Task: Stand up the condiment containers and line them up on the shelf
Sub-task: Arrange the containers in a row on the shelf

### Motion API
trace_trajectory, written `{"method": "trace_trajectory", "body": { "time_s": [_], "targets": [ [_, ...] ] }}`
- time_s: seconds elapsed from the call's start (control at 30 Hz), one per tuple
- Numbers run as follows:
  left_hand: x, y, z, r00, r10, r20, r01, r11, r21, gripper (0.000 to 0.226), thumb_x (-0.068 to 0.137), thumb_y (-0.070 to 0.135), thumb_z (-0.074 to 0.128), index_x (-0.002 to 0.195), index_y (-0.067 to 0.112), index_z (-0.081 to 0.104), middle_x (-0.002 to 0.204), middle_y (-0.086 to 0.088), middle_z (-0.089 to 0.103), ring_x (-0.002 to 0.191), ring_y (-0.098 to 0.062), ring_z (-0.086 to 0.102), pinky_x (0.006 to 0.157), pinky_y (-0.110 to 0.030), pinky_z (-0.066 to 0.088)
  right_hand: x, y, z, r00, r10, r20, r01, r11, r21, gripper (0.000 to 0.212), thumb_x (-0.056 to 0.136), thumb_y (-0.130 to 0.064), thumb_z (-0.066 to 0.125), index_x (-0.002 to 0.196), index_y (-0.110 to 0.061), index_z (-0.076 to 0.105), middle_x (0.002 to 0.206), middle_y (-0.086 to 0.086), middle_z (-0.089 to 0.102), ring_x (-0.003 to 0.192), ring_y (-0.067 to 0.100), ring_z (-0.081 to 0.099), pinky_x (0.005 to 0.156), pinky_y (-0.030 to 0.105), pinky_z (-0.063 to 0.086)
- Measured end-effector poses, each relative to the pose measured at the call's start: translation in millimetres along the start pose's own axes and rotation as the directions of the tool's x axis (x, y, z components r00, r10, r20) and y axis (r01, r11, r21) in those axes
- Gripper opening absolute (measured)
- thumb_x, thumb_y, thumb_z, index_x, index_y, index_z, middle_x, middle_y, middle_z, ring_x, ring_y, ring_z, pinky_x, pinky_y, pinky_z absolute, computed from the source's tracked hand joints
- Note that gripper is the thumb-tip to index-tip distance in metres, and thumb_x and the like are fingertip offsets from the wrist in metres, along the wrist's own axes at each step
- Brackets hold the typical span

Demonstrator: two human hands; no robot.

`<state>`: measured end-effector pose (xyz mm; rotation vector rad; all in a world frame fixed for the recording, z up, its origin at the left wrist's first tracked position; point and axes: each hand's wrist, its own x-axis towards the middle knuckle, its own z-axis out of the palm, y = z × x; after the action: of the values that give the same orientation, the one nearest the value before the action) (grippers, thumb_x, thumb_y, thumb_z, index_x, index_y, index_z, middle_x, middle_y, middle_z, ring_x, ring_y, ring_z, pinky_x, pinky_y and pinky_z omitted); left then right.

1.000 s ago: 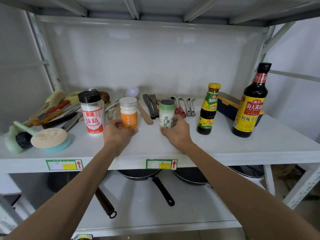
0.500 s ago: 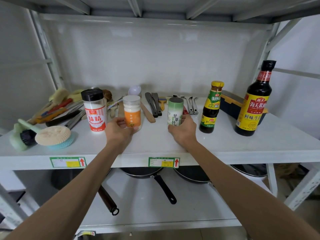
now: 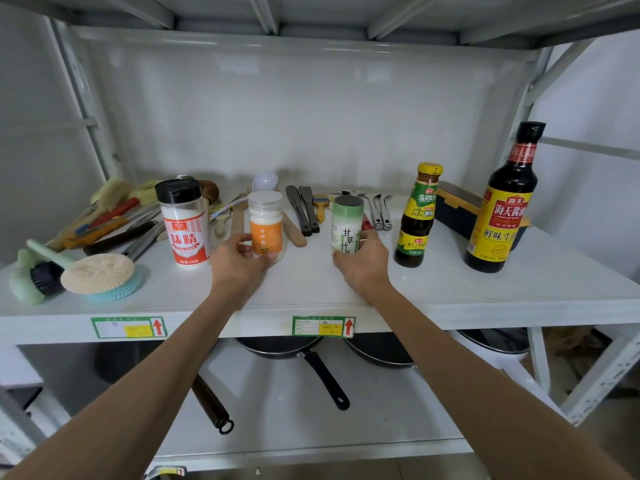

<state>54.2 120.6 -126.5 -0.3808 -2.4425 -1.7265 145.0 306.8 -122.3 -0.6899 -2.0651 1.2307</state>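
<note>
Several condiment containers stand upright in a row on the white shelf [image 3: 485, 292]. From left: a red-labelled shaker with a black cap [image 3: 183, 226], an orange-labelled jar with a white lid [image 3: 266, 223], a green canister [image 3: 347, 223], a small dark bottle with a yellow cap [image 3: 418, 216], and a tall soy sauce bottle [image 3: 502, 202]. My left hand [image 3: 239, 265] grips the base of the orange-labelled jar. My right hand [image 3: 363, 263] grips the lower part of the green canister.
Kitchen utensils [image 3: 304, 213] lie at the back of the shelf, brushes and a scrubbing sponge [image 3: 98, 273] at the left. A dark box [image 3: 457, 209] sits behind the bottles at the right. Pans [image 3: 284, 346] rest on the shelf below.
Both hands kept their grip while the green canister slid right, nearer the small dark bottle. The orange-labelled jar shifted a little as well.
</note>
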Motion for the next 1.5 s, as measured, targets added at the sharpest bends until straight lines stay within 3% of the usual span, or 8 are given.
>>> {"method": "trace_trajectory", "body": {
  "time_s": [0.23, 0.63, 0.73, 0.83, 1.0, 1.1, 1.27, 1.5],
  "targets": [
    [1, 1, 5, 1.000, -0.011, 0.000, 0.011, 0.997, 0.071, 0.062, 0.075, 0.034, 0.080, 0.127, 0.012, 0.057, 0.112, -0.004, 0.065, 0.099, -0.019, 0.059, 0.082, -0.028, 0.047, 1, 1, 0, 1.000, -0.005, -0.013, 0.005, 1.000, -0.003, 0.055, 0.075, -0.010, 0.079, 0.122, -0.006, 0.052, 0.117, 0.012, 0.063, 0.104, 0.025, 0.064, 0.073, 0.026, 0.050],
    [1, 5, 4, 1.000, -0.030, -0.003, 0.031, 0.988, 0.151, 0.060, 0.072, 0.045, 0.080, 0.119, 0.017, 0.058, 0.108, -0.002, 0.064, 0.096, -0.020, 0.059, 0.078, -0.031, 0.048, 3, 4, 4, 0.999, -0.011, 0.031, 0.013, 0.998, -0.054, 0.057, 0.080, -0.008, 0.077, 0.128, -0.005, 0.046, 0.127, 0.015, 0.059, 0.119, 0.031, 0.058, 0.097, 0.036, 0.051],
    [-1, 6, 3, 0.998, -0.054, 0.010, 0.053, 0.992, 0.115, 0.063, 0.071, 0.042, 0.081, 0.122, 0.016, 0.057, 0.110, -0.001, 0.062, 0.099, -0.020, 0.059, 0.082, -0.031, 0.050, -2, 4, 7, 1.000, 0.007, -0.013, -0.008, 0.989, -0.144, 0.074, 0.074, -0.008, 0.080, 0.134, -0.004, 0.037, 0.133, 0.019, 0.046, 0.128, 0.035, 0.043, 0.108, 0.047, 0.040],
    [-8, 9, -1, 0.997, -0.082, 0.014, 0.082, 0.996, -0.021, 0.059, 0.074, 0.027, 0.082, 0.123, 0.012, 0.054, 0.108, -0.003, 0.057, 0.101, -0.020, 0.058, 0.083, -0.027, 0.050, -21, 1, 7, 0.990, -0.102, -0.099, 0.077, 0.971, -0.226, 0.063, 0.073, 0.002, 0.072, 0.126, -0.001, 0.039, 0.129, 0.019, 0.041, 0.123, 0.033, 0.037, 0.107, 0.037, 0.029],
    [-22, 5, -39, 0.951, 0.100, -0.294, -0.108, 0.994, -0.012, 0.040, 0.078, 0.006, 0.074, 0.111, 0.010, 0.051, 0.105, -0.007, 0.057, 0.093, -0.020, 0.055, 0.084, -0.032, 0.049, -46, -12, 14, 0.957, -0.261, 0.125, 0.274, 0.957, -0.092, 0.026, 0.085, 0.002, 0.060, 0.108, -0.009, 0.055, 0.100, 0.005, 0.056, 0.095, 0.017, 0.054, 0.079, 0.018, 0.046],
    [-20, -9, -66, 0.903, 0.116, -0.414, -0.086, 0.992, 0.091, 0.054, 0.077, 0.003, 0.073, 0.123, 0.002, 0.043, 0.122, -0.017, 0.049, 0.112, -0.030, 0.049, 0.095, -0.036, 0.044, -50, -31, 28, 0.927, -0.249, 0.282, 0.275, 0.960, -0.058, 0.044, 0.089, -0.010, 0.065, 0.131, -0.009, 0.050, 0.111, 0.002, 0.053, 0.101, 0.013, 0.051, 0.088, 0.026, 0.047],
    [-9, -19, -85, 0.967, -0.045, -0.249, 0.120, 0.948, 0.294, 0.081, 0.082, 0.028, 0.074, 0.142, -0.002, 0.029, 0.145, -0.023, 0.037, 0.135, -0.038, 0.035, 0.109, -0.047, 0.034, -41, -45, 65, 0.919, -0.249, 0.307, 0.256, 0.966, 0.018, 0.076, 0.084, -0.018, 0.071, 0.151, -0.025, 0.035, 0.130, 0.001, 0.052, 0.125, 0.019, 0.049, 0.099, 0.028, 0.041],
    [5, -25, -85, 0.987, -0.064, -0.145, 0.103, 0.956, 0.275, 0.057, 0.081, 0.043, 0.071, 0.128, 0.017, 0.052, 0.122, -0.008, 0.065, 0.106, -0.030, 0.064, 0.088, -0.044, 0.054, -29, -44, 80, 0.931, -0.236, 0.279, 0.212, 0.971, 0.115, 0.054, 0.082, -0.017, 0.075, 0.130, -0.018, 0.051, 0.104, -0.007, 0.057, 0.096, 0.012, 0.058, 0.085, 0.027, 0.046]
  ]
}}
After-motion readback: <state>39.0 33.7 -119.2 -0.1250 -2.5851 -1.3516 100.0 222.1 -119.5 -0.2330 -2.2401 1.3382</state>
